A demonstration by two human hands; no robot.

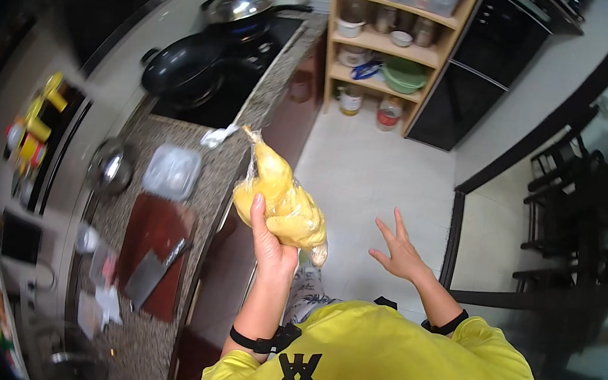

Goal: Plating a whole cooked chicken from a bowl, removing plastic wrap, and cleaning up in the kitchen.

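Observation:
My left hand (271,246) holds a whole yellow chicken (285,205) in clear plastic wrap, raised beside the counter's front edge. The thumb lies across the bird's near side; the other fingers are hidden beneath it. Over the floor to the right, my right hand (401,253) is empty with its fingers spread. Left of the chicken, a reddish-brown cutting board (150,216) lies on the granite counter (122,236). A cleaver (148,279) rests flat on that board. Just beyond the board sits a clear plastic container (172,172), its contents blurred.
A black wok (182,69) and a lidded pan (241,8) stand on the black cooktop (249,81). A metal bowl or lid (112,165) is near the wall. Wooden shelves (387,43) and a dark refrigerator (481,69) stand ahead. Dark chairs (560,187) are at right.

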